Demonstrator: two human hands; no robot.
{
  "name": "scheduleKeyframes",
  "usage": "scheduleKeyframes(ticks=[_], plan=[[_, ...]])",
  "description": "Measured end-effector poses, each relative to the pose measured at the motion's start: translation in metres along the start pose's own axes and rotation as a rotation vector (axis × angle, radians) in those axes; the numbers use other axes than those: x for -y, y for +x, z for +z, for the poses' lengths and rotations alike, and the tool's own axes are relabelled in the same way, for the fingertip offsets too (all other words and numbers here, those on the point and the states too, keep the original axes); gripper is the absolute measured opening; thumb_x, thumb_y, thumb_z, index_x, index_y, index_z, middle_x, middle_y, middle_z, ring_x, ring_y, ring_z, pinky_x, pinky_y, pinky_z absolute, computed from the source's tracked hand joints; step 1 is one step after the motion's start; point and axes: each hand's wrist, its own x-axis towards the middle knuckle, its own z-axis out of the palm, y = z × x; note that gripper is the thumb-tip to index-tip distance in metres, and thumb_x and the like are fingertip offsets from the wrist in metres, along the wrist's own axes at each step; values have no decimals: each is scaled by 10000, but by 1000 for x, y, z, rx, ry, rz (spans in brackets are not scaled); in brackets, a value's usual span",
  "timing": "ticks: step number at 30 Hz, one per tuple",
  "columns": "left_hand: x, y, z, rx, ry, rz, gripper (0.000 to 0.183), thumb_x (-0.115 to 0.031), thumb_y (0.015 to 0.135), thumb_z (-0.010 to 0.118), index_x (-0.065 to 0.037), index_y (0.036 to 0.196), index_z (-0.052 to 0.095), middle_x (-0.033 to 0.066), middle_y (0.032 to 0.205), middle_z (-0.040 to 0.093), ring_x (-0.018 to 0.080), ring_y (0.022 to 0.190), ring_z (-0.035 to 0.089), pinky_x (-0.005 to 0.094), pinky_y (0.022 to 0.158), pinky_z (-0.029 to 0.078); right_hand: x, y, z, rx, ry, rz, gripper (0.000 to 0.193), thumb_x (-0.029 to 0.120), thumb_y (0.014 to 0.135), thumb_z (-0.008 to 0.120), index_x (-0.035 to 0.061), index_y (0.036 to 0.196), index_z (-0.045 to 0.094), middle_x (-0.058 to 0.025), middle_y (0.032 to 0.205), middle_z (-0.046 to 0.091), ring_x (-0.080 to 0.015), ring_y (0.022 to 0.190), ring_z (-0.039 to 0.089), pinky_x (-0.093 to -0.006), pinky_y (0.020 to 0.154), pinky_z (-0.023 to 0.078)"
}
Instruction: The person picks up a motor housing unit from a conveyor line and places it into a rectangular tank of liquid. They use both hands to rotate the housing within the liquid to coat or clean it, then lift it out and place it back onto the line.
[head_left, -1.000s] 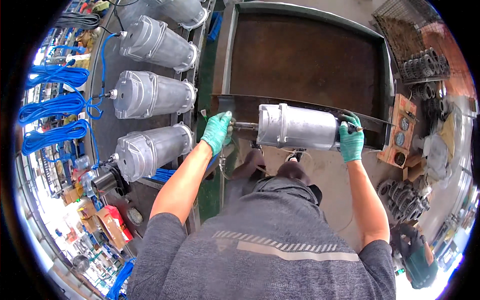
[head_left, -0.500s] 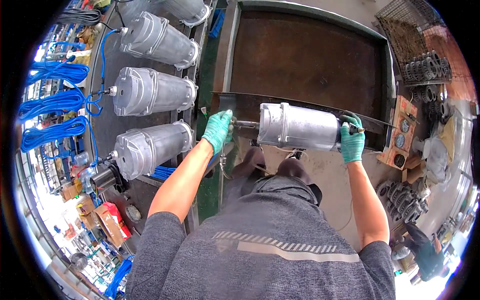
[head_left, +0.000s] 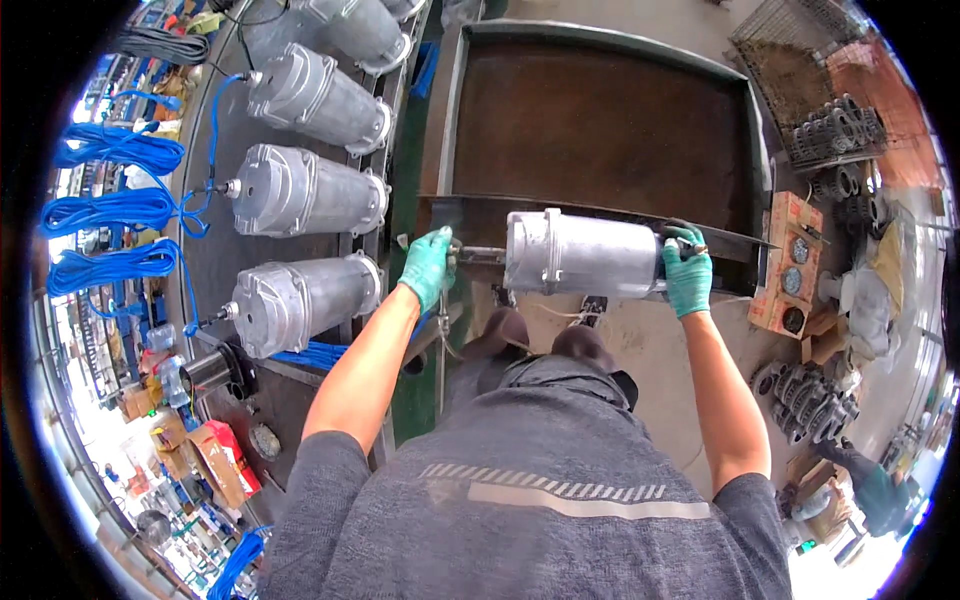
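Observation:
A silver cylindrical motor housing [head_left: 585,255] lies level in front of me, over the near edge of a large dark tray. A metal rod [head_left: 482,255] sticks out from its left end. My left hand [head_left: 428,268], in a green glove, is closed around the outer end of that rod. At the housing's right end, my right hand [head_left: 688,272], gloved too, grips its dark end part, where a short shaft tip [head_left: 700,250] shows by the fingers. The palm sides of both hands are hidden.
Several similar motor housings [head_left: 305,195] lie on a bench at the left, with blue cable coils [head_left: 110,210] beyond. The rimmed metal tray [head_left: 600,38] lies ahead. On the right are an orange box [head_left: 785,255], a wire basket [head_left: 840,150], metal castings [head_left: 810,400] and a person [head_left: 875,490].
The whole view has shifted slightly, with the tray sitting further left in the picture. Both hands keep their hold, and the housing stays level between them.

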Motion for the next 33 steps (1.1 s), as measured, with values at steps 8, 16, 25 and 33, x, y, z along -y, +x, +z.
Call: scheduleKeyframes(ticks=[8,16,25,33], plan=[[-23,-54,23,63,-486,391,185,-306,1065,592,-123,1070,611,-8,763,558,72,510,432,260,453,370,32,-54,-52,-177,-165,-86,369,28,900,666,4,1262,602,-106,1130,659,-180,963,643,-315,931,530],[-56,-181,213,355,-40,893,180,-202,1061,611,-101,1210,606,6,916,593,76,718,557,240,650,511,128,-113,-6,253,313,-89,497,129,858,768,61,1320,598,-188,1260,634,-324,1140,646,-374,950,539],[-160,-335,211,290,1410,1918,272,-343,761,846,-121,758,689,18,653,572,215,622,597,331,556,481,16,-113,-161,-137,-349,159,170,213,996,621,90,1111,643,-242,752,657,-439,686,660,-503,586,497],[-161,-427,202,349,1719,2096,282,-314,771,839,-127,719,634,18,637,527,218,612,565,354,553,444,-69,-105,-243,-191,-538,263,186,251,989,596,71,1022,625,-271,822,665,-492,794,649,-544,663,501]])
